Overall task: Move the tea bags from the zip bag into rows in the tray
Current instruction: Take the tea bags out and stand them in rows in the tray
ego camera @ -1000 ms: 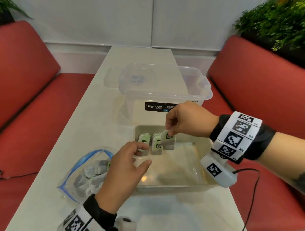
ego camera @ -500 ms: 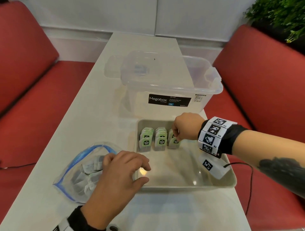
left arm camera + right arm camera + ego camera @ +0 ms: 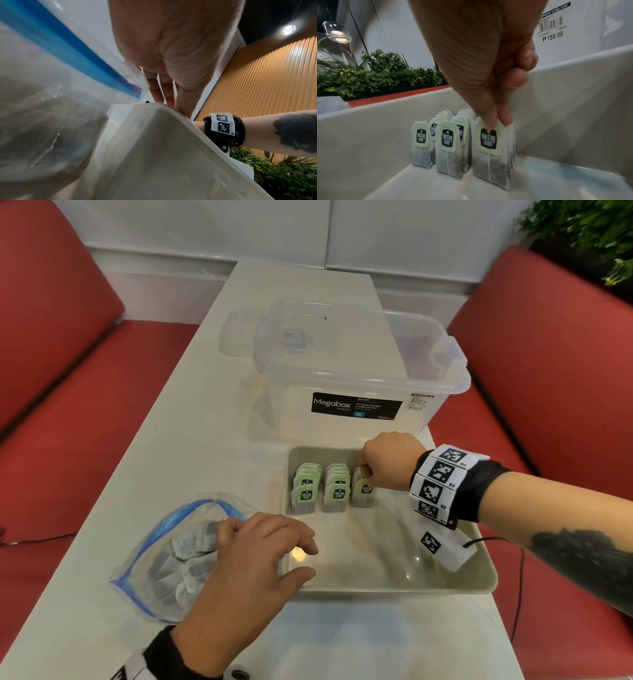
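Three rows of tea bags [image 3: 334,489] stand at the tray's [image 3: 394,585] far left, the right hand [image 3: 388,462] pinching the rightmost row's front bag [image 3: 489,147] top, while the left hand [image 3: 246,573] lies loosely spread beside the zip bag [image 3: 164,559].

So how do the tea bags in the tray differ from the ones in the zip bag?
The tea bags in the tray stand upright in three neat rows, green tags facing forward; the tea bags in the zip bag lie jumbled flat in a loose heap. The right hand pinches the front tray bag, while the left hand rests over the zip bag's mouth. Both sets look like the same kind.
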The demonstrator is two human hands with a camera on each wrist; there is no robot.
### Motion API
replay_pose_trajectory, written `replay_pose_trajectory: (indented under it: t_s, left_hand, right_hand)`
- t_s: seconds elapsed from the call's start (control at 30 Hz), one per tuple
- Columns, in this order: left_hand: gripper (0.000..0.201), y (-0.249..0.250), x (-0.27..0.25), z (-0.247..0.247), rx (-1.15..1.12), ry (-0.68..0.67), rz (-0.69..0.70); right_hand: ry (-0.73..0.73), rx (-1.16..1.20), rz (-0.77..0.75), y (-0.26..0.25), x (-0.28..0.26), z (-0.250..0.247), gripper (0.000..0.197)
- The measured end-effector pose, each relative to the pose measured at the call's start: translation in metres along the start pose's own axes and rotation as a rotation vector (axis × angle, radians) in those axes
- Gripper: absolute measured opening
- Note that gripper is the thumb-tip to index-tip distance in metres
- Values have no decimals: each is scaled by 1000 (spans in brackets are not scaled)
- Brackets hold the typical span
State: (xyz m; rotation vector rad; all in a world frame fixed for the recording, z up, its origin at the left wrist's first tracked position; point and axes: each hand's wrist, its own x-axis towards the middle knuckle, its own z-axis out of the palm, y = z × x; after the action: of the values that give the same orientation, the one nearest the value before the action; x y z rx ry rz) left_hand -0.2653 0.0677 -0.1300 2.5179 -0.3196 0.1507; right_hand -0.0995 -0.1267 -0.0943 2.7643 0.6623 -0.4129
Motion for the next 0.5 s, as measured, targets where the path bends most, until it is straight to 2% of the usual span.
replay_pose_trajectory:
  t_s: [0.3,0.43,0.5]
  left_hand:
    - [20,2,-2,-5,-69,50,-5]
    - [12,-2,-4,-18,-122,196,-32]
    - [16,-11,-5,-32,-88,304,-85]
  right_hand:
    - [63,-27,8,4,-3,0,16]
    - [111,14,31,7,-9,-7,11]
    - [157,53,28,6,-15,-12,9]
